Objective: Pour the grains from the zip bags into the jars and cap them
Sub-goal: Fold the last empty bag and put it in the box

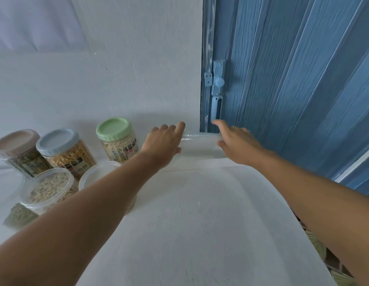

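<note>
Three jars [66, 149] left of the door [282, 79] are capped, two containers [49, 186] remain uncapped, while the left hand [163, 141] and right hand [235, 143] pinch an empty zip bag [200, 145].

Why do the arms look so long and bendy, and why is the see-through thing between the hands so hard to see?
In the head view, the wide-angle lens stretches both forearms toward the corners and bows the blue door. In the same view, the clear bag between the left hand and right hand nearly vanishes against the pale wall, showing only faint glints; the light is soft, with weak shadows.
</note>
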`<state>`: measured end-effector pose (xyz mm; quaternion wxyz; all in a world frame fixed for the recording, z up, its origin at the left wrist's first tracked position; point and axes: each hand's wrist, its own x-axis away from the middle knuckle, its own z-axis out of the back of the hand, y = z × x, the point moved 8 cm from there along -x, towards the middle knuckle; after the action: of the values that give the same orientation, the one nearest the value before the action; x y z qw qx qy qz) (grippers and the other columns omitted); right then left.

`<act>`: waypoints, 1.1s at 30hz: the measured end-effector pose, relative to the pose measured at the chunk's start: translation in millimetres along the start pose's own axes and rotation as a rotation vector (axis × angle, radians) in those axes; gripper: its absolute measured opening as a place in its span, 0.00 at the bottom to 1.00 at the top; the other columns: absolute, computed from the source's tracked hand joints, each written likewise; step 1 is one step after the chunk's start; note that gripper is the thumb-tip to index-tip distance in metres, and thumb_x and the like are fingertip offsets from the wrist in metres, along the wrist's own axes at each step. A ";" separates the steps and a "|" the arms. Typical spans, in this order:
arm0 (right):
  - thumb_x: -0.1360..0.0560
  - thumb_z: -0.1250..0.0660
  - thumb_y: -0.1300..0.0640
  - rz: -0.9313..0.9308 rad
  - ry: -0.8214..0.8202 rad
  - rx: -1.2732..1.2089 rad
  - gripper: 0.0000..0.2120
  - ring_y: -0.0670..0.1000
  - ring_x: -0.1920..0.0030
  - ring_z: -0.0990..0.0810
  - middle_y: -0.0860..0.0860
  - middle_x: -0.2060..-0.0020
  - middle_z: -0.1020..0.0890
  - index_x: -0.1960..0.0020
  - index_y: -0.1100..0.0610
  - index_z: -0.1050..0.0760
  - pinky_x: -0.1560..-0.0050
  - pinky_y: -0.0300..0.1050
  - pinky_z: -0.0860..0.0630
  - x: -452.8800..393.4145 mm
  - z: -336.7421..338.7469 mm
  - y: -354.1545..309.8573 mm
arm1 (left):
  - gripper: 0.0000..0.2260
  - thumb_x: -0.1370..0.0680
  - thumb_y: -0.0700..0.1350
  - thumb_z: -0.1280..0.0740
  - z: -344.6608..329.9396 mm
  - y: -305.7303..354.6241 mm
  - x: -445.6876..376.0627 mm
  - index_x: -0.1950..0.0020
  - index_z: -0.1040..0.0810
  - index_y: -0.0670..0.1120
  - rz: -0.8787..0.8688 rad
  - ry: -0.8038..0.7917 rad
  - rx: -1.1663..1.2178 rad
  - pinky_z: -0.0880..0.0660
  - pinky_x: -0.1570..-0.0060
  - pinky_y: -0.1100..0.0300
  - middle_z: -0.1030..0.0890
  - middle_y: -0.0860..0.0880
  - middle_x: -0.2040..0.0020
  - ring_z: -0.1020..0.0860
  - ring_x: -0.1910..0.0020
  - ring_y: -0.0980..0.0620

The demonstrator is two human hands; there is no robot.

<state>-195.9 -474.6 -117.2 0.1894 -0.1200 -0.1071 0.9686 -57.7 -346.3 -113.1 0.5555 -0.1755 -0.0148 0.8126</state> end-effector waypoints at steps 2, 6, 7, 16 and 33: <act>0.15 0.38 0.59 -0.014 -0.042 -0.008 0.26 0.51 0.62 0.26 0.48 0.64 0.28 0.21 0.53 0.44 0.42 0.58 0.26 -10.6 -10.9 11.5 | 0.29 0.22 0.54 0.26 -19.3 0.9 -6.3 0.30 0.37 0.46 0.015 -0.058 0.060 0.24 0.46 0.47 0.20 0.45 0.44 0.22 0.48 0.43; 0.15 0.41 0.59 -0.040 -0.206 -0.006 0.20 0.55 0.63 0.25 0.53 0.64 0.25 0.27 0.50 0.44 0.57 0.49 0.28 -16.2 -36.0 27.6 | 0.30 0.21 0.60 0.28 -54.8 -3.9 -3.7 0.28 0.38 0.48 0.076 -0.294 0.334 0.26 0.49 0.49 0.22 0.44 0.43 0.23 0.48 0.42; 0.15 0.41 0.59 -0.060 -0.271 -0.021 0.19 0.55 0.64 0.26 0.54 0.64 0.25 0.29 0.49 0.43 0.61 0.47 0.31 -15.3 -42.9 31.7 | 0.29 0.21 0.61 0.30 -62.0 -5.5 -1.2 0.29 0.38 0.49 0.089 -0.356 0.399 0.27 0.50 0.50 0.22 0.45 0.43 0.23 0.48 0.43; 0.19 0.31 0.48 -0.106 -0.652 -0.110 0.21 0.53 0.53 0.23 0.53 0.45 0.23 0.35 0.45 0.41 0.48 0.53 0.22 -29.1 -58.6 44.4 | 0.22 0.25 0.60 0.24 -77.6 -28.5 1.8 0.40 0.30 0.53 0.275 -0.566 0.754 0.29 0.54 0.59 0.23 0.52 0.44 0.25 0.52 0.56; 0.14 0.44 0.56 0.027 -0.451 -0.102 0.09 0.53 0.55 0.22 0.52 0.52 0.22 0.35 0.50 0.37 0.54 0.52 0.23 -16.2 -65.0 35.0 | 0.17 0.12 0.53 0.45 -72.7 -16.3 3.2 0.36 0.20 0.48 0.265 -0.493 0.453 0.28 0.42 0.49 0.19 0.46 0.45 0.26 0.40 0.43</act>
<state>-175.5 -502.1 -184.5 0.1413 0.0885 -0.1937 0.9668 -22.2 -349.5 -178.6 0.4499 0.1528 0.0550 0.8782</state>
